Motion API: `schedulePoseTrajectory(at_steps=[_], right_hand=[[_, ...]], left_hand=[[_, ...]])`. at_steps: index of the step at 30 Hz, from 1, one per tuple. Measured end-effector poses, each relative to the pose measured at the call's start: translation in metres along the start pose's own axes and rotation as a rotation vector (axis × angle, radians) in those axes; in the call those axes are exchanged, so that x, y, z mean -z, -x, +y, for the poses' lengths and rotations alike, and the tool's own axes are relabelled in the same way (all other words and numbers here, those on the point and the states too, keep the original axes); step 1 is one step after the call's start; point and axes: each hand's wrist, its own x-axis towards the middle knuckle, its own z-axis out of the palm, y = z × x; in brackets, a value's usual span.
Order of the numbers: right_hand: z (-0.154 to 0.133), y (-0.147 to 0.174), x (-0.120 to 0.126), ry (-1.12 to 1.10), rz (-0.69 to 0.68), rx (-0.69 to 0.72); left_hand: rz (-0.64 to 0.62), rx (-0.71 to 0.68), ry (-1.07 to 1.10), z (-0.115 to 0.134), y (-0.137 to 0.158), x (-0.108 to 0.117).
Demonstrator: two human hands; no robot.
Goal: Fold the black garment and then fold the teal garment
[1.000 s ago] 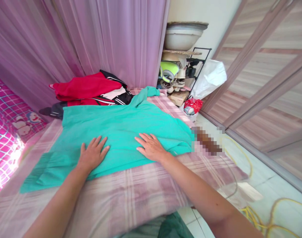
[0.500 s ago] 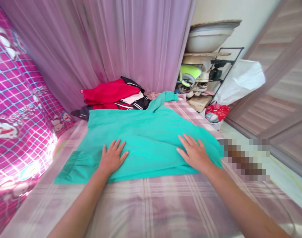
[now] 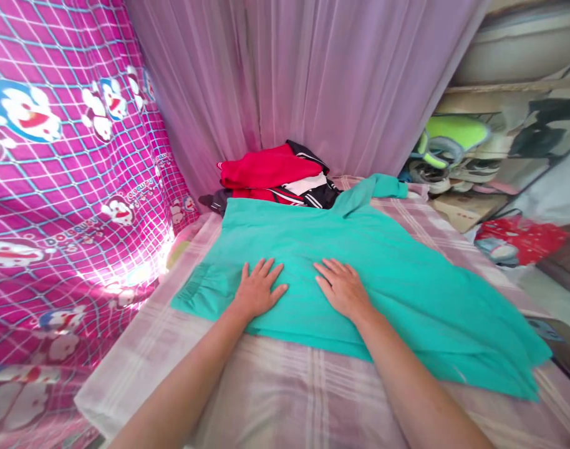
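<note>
A teal garment point(image 3: 406, 293) lies spread across the bed. It has a gathered, elastic-looking part point(image 3: 198, 288) at its left end and a sleeve-like piece point(image 3: 376, 187) reaching to the back right. My left hand point(image 3: 259, 290) rests flat on the cloth left of centre, fingers spread. To its right, my right hand point(image 3: 342, 287) also lies palm down on the fabric, fingers stretched forward and the thumb apart. Neither hand grips the cloth. Soft creases run through the garment to the right of my right hand.
Red and black clothes point(image 3: 275, 171) are heaped behind the garment on the plaid bedsheet point(image 3: 285, 399). A pink cartoon-print curtain point(image 3: 79, 187) hangs at left, a purple curtain point(image 3: 313, 81) at the back. Shoes point(image 3: 472, 171) and a red bag point(image 3: 523, 240) stand at right.
My right hand has slid leftward over the garment, closer to my left hand, which stays near the same part of the cloth. The view has turned left, so everything appears farther right.
</note>
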Motion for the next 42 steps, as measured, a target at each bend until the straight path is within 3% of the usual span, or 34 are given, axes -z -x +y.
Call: schedulePoseTrajectory(at_steps=[5,11,18,21,24,27,31,33,35,36,38,40,42], right_hand=[[0.006,-0.002,-0.005,0.015,0.021,0.016],[0.007,-0.003,-0.011,0.017,0.055,0.026],[-0.002,-0.001,0.002,0.035,0.104,0.015],[-0.020,0.005,0.014,0.043,0.155,0.107],[-0.032,0.018,0.020,0.043,0.071,0.194],[-0.018,0.037,0.020,0.067,-0.059,0.134],[0.033,0.067,0.022,0.118,-0.092,-0.019],[0.053,0.079,0.025,0.130,-0.079,-0.069],[0.063,0.086,0.027,0.138,-0.061,-0.100],[0.064,0.087,0.028,0.141,-0.055,-0.108],[0.062,0.087,0.029,0.141,-0.046,-0.119],[0.058,0.086,0.031,0.130,-0.037,-0.119],[0.055,0.085,0.033,0.107,-0.029,-0.113]], left_hand=[[-0.049,-0.027,0.000,-0.040,0.010,0.011],[0.028,0.149,-0.120,-0.108,0.032,0.016],[0.067,0.171,-0.125,-0.109,0.021,0.006],[0.088,0.160,-0.132,-0.109,0.022,0.005],[0.100,0.146,-0.150,-0.109,0.025,0.006],[0.080,0.141,-0.160,-0.112,0.026,0.009],[-0.063,0.209,-0.088,-0.120,0.015,0.021],[-0.107,0.332,-0.053,-0.111,0.005,0.029],[-0.052,0.428,-0.058,-0.085,-0.004,0.034],[0.005,0.410,-0.074,-0.065,-0.007,0.034],[0.090,0.197,-0.090,-0.019,-0.012,0.030],[0.083,-0.072,-0.048,0.024,-0.014,0.020],[0.045,-0.225,-0.017,0.054,-0.016,0.009]])
